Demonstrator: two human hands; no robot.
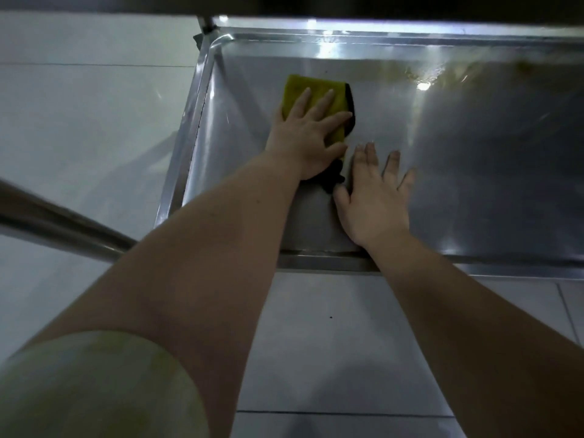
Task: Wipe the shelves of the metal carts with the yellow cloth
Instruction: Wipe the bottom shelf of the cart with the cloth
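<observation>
A low steel cart shelf (458, 159) with a raised rim fills the upper right of the head view. On its left part lies the yellow cloth (298, 88), dark-edged on its right side. My left hand (308, 134) presses flat on the cloth with fingers spread, covering its near half. My right hand (373, 197) rests palm down on the bare metal just right of and nearer than the cloth, fingers apart, holding nothing. A dark corner of the cloth pokes out between the two hands.
The shelf's left rim (186, 143) and near rim (325, 262) border pale floor tiles (79, 121). A steel cart tube (60, 232) crosses at the left. A darker upper shelf edge (284, 4) hangs overhead. Yellowish smears (420, 72) mark the shelf's far right.
</observation>
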